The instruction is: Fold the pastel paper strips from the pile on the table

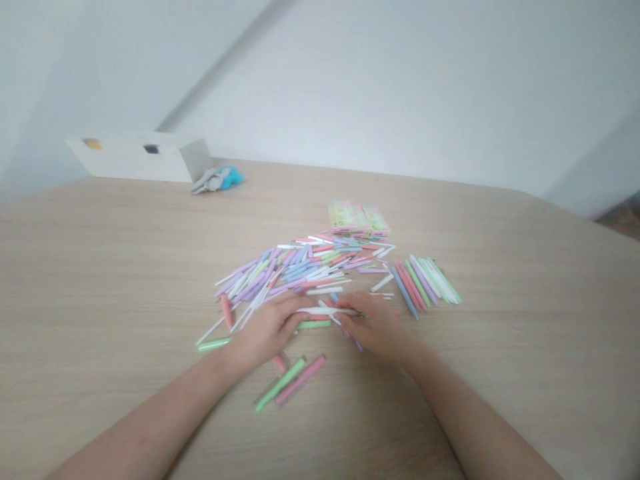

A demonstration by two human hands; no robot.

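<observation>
A loose pile of pastel paper sticks (295,270) in lilac, pink, blue, green and white lies in front of me on the table. To its right, a neater group of parallel sticks (425,287) fans out. My left hand (267,327) and my right hand (375,327) lie close together at the pile's near edge, their fingertips at opposite ends of a white paper stick (325,311). A green stick and a pink stick (290,383) lie apart below my hands. Part of the pile is hidden under my fingers.
A stack of pink and green printed paper packets (357,220) stands just behind the pile on the light wood table (100,267). At the far edge are a white box (140,157) and a bundle of grey and blue cloth (217,179).
</observation>
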